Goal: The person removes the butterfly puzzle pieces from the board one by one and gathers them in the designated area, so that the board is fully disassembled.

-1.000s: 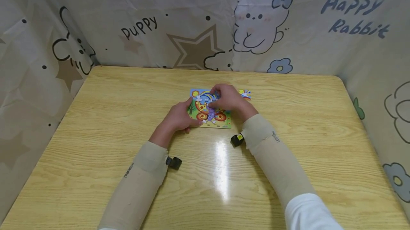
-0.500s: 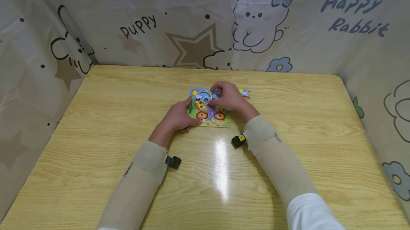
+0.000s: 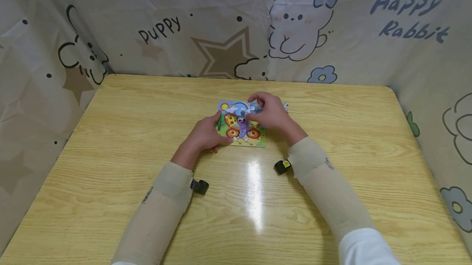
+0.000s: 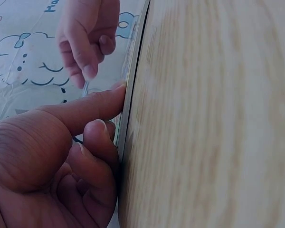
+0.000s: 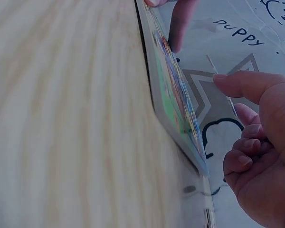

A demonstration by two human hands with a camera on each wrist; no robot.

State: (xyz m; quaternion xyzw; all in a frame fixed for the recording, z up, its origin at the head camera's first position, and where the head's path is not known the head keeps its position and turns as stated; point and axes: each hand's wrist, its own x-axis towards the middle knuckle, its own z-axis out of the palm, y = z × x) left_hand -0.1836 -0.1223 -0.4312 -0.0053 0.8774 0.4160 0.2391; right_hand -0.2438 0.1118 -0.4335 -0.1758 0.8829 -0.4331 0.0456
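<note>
A flat jigsaw puzzle board point(image 3: 261, 140) with a colourful butterfly picture lies near the back of the table. My left hand point(image 3: 206, 133) holds it at the left, thumb over the front edge; in the left wrist view the other fingers are curled against its side. Above the board's upper right part, my right hand point(image 3: 272, 112) pinches a thin puzzle piece point(image 5: 233, 107) between thumb and fingers. That piece is tilted edge-on and apart from the board in the right wrist view. Its picture is mostly hidden by the hand.
Just right of the board, a loose colourful puzzle piece point(image 3: 286, 107) is partly covered by the right hand. A wood-grain table point(image 3: 236, 199) extends around. Cloth walls with printed cartoons point(image 3: 225, 52) stand behind and at both sides. Small black cameras point(image 3: 200, 187) jut from the wrists.
My right hand has moved right, and the pinched piece has come away from the butterfly's head, which now shows. My left hand stays where it was on the board.
</note>
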